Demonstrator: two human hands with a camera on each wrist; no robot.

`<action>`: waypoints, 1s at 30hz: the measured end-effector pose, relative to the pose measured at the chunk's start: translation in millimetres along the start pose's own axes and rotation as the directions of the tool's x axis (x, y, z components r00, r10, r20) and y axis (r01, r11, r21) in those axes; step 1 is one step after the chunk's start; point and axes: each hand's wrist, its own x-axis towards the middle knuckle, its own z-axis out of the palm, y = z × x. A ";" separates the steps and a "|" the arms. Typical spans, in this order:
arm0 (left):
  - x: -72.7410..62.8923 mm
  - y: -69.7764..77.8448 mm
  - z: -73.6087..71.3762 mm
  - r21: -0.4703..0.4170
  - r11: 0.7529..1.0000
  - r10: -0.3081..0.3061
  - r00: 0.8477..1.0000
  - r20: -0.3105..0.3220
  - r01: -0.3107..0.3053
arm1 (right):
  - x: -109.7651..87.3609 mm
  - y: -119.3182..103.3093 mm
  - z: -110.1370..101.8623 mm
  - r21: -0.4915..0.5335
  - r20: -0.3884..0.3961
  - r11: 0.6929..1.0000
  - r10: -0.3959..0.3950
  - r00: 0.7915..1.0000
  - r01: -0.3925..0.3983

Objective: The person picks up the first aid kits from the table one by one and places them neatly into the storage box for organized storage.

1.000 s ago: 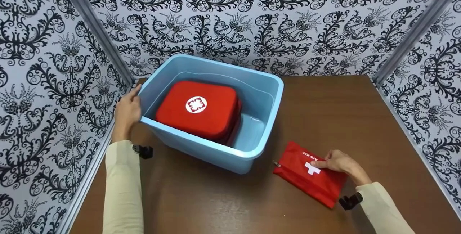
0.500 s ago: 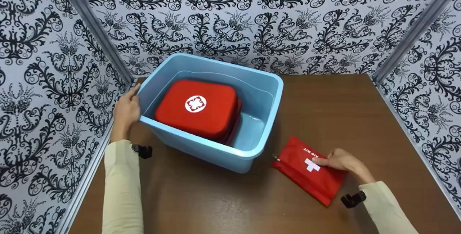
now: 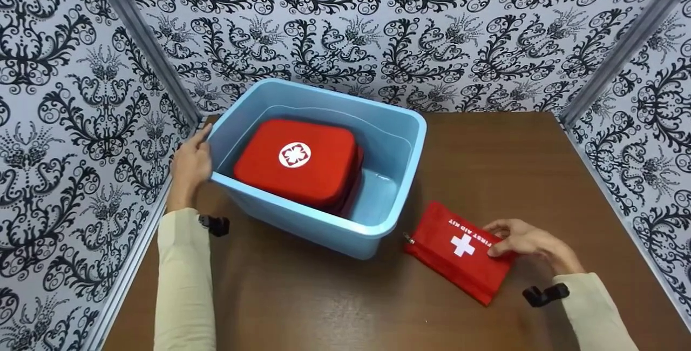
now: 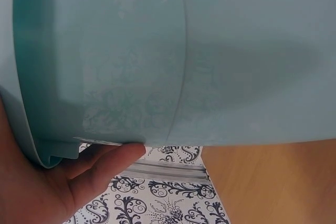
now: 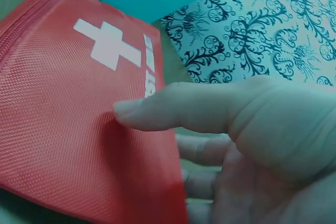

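Note:
On the right of the head view, a red zippered first aid pouch (image 3: 453, 270) with a white cross lies low over the table. My right hand (image 3: 526, 240) holds its right end, the thumb (image 5: 152, 114) on the upper face and the other fingers behind the edge. At the left, my left hand (image 3: 191, 162) grips the end of a light blue plastic bin (image 3: 302, 227). In the left wrist view its fingers (image 4: 110, 169) bend under the rim against the wall. Inside the bin sits a red first aid case (image 3: 329, 162) with a white round emblem.
The brown wooden table (image 3: 324, 308) carries the bin and is bounded by patterned walls (image 3: 345, 32) at the back and both sides. Part of another red item (image 3: 353, 200) shows beneath the case in the bin.
My right hand has slid toward the pouch's right end, uncovering more of the lettering and the whole cross. The pouch has shifted slightly left and away. My left hand and the bin stay put.

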 end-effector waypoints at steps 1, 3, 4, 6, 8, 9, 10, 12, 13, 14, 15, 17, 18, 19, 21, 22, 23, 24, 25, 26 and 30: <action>0.3 0.0 0.2 0.001 1.000 0.001 1.000 0.000 -0.001 | 0.0 0.4 -0.7 0.012 -0.001 1.000 -0.010 1.000 0.010; 0.7 0.3 0.1 0.004 1.000 0.006 1.000 -0.002 -0.006 | 0.6 0.9 -1.5 0.043 -0.005 0.999 -0.028 1.000 0.028; 0.8 0.5 0.2 0.004 1.000 0.008 1.000 -0.002 -0.008 | 1.0 0.5 -1.6 0.061 -0.013 0.998 -0.028 1.000 0.028; 1.1 0.5 0.2 0.003 1.000 0.012 1.000 -0.002 -0.012 | 2.4 0.3 -1.7 0.087 -0.027 0.995 -0.043 0.999 0.045; 1.2 0.5 0.2 0.002 1.000 0.013 1.000 -0.011 -0.013 | 4.1 -0.6 -1.5 0.120 -0.050 0.991 -0.047 0.998 0.052; 1.0 0.6 0.1 0.002 1.000 0.014 1.000 -0.017 -0.014 | 4.9 -1.1 -1.5 0.136 -0.062 0.989 -0.049 0.997 0.057; 0.8 0.6 0.2 -0.001 1.000 0.014 1.000 -0.022 -0.014 | 5.6 -1.6 -1.5 0.153 -0.079 0.987 -0.044 0.996 0.056; 0.7 -0.1 0.6 0.001 1.000 0.016 1.000 -0.022 -0.016 | 7.3 -2.2 -1.4 0.186 -0.111 0.980 -0.052 0.992 0.072; 0.6 -0.4 0.8 0.003 1.000 0.017 1.000 -0.021 -0.017 | 8.1 -2.1 -1.4 0.197 -0.128 0.977 -0.059 0.990 0.083; 0.5 -0.6 1.2 0.006 1.000 0.019 1.000 -0.020 -0.019 | 8.9 -1.9 -1.3 0.212 -0.145 0.973 -0.063 0.987 0.094; 0.2 -0.8 1.5 0.009 1.000 0.022 1.000 -0.017 -0.022 | 9.6 -1.5 -1.3 0.219 -0.161 0.969 -0.075 0.984 0.110; 0.1 -0.8 1.8 0.015 1.000 0.025 1.000 -0.014 -0.025 | 10.5 -0.8 -0.9 0.225 -0.192 0.964 -0.097 0.977 0.140; 0.1 -0.6 1.7 0.015 1.000 0.025 1.000 -0.016 -0.025 | 10.7 -0.6 -0.6 0.227 -0.212 0.962 -0.103 0.972 0.151; 0.2 -0.2 1.8 0.015 0.999 0.028 0.999 -0.019 -0.028 | 10.7 -0.7 -0.6 0.222 -0.230 0.961 -0.111 0.967 0.163; 0.3 0.6 1.6 0.013 0.999 0.033 0.999 -0.026 -0.033 | 10.1 -1.6 -0.5 0.209 -0.264 0.961 -0.121 0.957 0.180; 0.6 0.8 1.6 0.011 0.999 0.033 0.999 -0.029 -0.033 | 9.8 -2.3 -0.4 0.202 -0.278 0.962 -0.125 0.952 0.185; 0.7 1.0 1.5 0.011 0.999 0.035 0.999 -0.028 -0.034 | 9.4 -3.0 -0.5 0.194 -0.289 0.963 -0.128 0.949 0.189; 0.9 1.0 1.4 0.010 0.999 0.034 0.999 -0.028 -0.034 | 9.0 -3.7 -0.5 0.187 -0.300 0.964 -0.129 0.945 0.191; 0.9 1.0 1.4 0.008 0.999 0.033 0.999 -0.028 -0.033 | 8.7 -4.4 -0.5 0.185 -0.307 0.964 -0.128 0.943 0.191; 0.9 0.8 1.3 0.007 1.000 0.029 0.999 -0.024 -0.029 | 8.3 -5.3 -0.3 0.181 -0.313 0.964 -0.130 0.941 0.193; 0.0 0.1 0.8 0.004 1.000 0.019 1.000 -0.012 -0.019 | 7.2 -7.4 1.7 0.216 -0.323 0.955 -0.125 0.938 0.201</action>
